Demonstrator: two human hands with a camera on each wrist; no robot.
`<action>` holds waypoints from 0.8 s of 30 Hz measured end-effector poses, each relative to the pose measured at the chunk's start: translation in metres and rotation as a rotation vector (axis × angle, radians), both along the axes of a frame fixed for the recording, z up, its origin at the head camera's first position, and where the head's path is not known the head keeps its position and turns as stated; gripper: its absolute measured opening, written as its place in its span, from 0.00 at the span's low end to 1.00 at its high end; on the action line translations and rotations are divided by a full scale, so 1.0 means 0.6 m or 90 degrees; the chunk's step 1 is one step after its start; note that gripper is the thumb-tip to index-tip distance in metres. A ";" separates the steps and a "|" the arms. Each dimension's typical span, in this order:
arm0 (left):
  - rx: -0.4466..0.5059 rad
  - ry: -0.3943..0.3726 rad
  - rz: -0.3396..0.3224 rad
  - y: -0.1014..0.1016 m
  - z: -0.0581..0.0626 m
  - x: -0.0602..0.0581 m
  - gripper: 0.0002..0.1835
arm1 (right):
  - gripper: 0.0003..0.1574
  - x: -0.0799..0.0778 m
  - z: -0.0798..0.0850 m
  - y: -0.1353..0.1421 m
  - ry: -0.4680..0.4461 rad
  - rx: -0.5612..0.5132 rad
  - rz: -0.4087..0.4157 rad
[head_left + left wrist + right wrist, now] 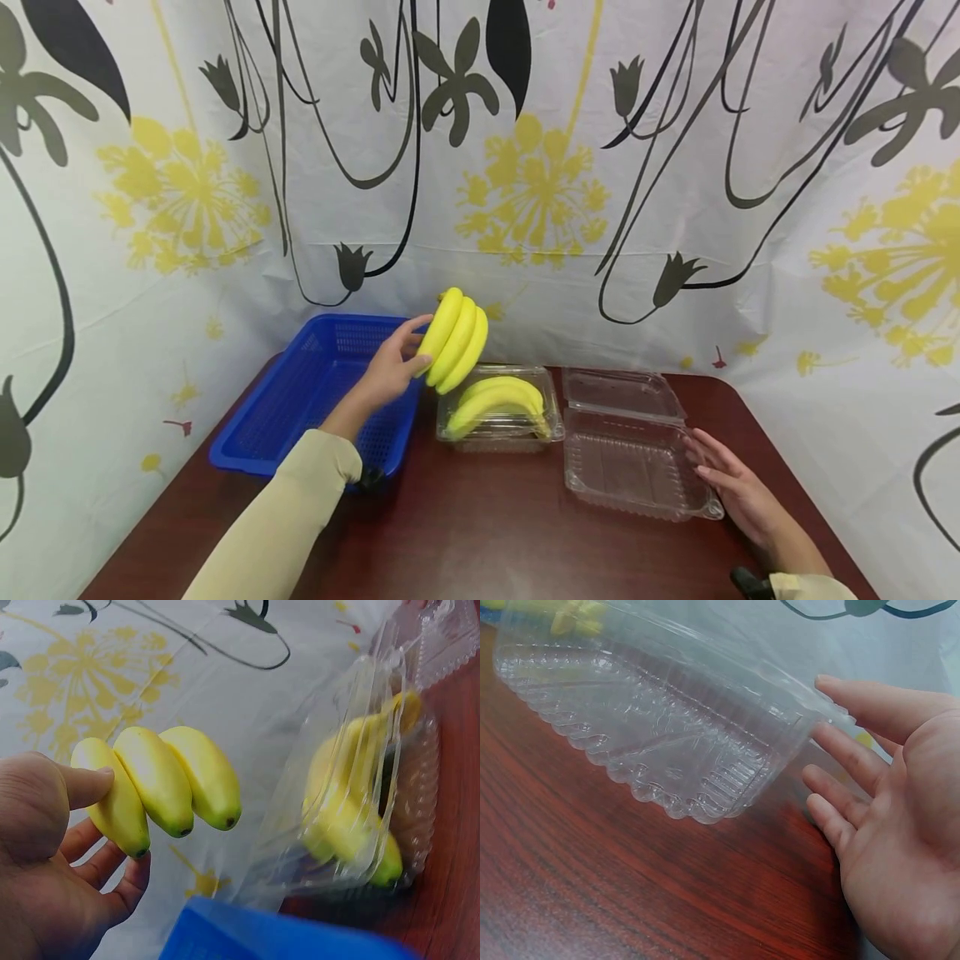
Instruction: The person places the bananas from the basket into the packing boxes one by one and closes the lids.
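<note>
My left hand point(390, 367) pinches an outer banana of the bunch point(454, 342), at twelve o'clock; I expect it light, firm, bruisable, best held mid-curve. My right hand's point(738, 492) fingers spread loosely at the flimsy-looking open box point(626, 462), towards two o'clock.

White floral backdrop point(480, 192); glossy red-brown table point(487, 517).

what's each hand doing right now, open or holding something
Left hand: holding a bunch of curved yellow bananas.
Right hand: open, relaxed, at the edge of the hinged-open clear plastic rectangular container.
</note>
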State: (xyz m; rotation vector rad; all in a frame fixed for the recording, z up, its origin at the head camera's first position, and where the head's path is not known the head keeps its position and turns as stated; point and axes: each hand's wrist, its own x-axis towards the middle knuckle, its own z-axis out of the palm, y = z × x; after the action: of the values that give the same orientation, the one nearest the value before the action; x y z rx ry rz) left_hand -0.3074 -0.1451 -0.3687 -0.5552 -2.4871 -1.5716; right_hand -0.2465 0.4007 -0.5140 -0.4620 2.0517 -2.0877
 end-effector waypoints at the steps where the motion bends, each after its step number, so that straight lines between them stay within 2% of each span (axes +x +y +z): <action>1: 0.006 -0.001 -0.008 0.006 0.004 0.006 0.30 | 0.34 0.000 0.000 0.000 0.001 0.001 0.000; 7: 0.061 -0.021 -0.069 0.043 0.027 0.047 0.28 | 0.34 0.001 -0.001 -0.004 0.009 0.001 0.005; 10: 0.073 -0.027 -0.086 0.062 0.023 0.055 0.28 | 0.34 0.002 -0.002 -0.005 0.010 0.004 -0.002; 13: 0.084 -0.033 -0.093 0.083 0.004 0.052 0.29 | 0.34 0.003 -0.004 -0.003 0.019 0.006 -0.001; 18: 0.099 -0.042 -0.099 0.117 -0.041 0.042 0.31 | 0.34 0.006 -0.006 -0.003 0.021 0.015 -0.010; 21: 0.121 -0.047 -0.122 0.133 -0.058 0.047 0.31 | 0.34 0.005 -0.004 -0.004 0.011 0.027 -0.026; 24: 0.145 -0.039 -0.139 0.148 -0.062 0.059 0.32 | 0.34 0.004 -0.002 -0.004 0.010 0.030 -0.027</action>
State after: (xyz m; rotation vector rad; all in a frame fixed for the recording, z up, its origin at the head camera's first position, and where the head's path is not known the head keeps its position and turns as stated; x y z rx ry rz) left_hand -0.2721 -0.0564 -0.4060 -0.7751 -2.3096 -1.9477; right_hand -0.2441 0.3983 -0.5153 -0.4325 2.1330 -2.0612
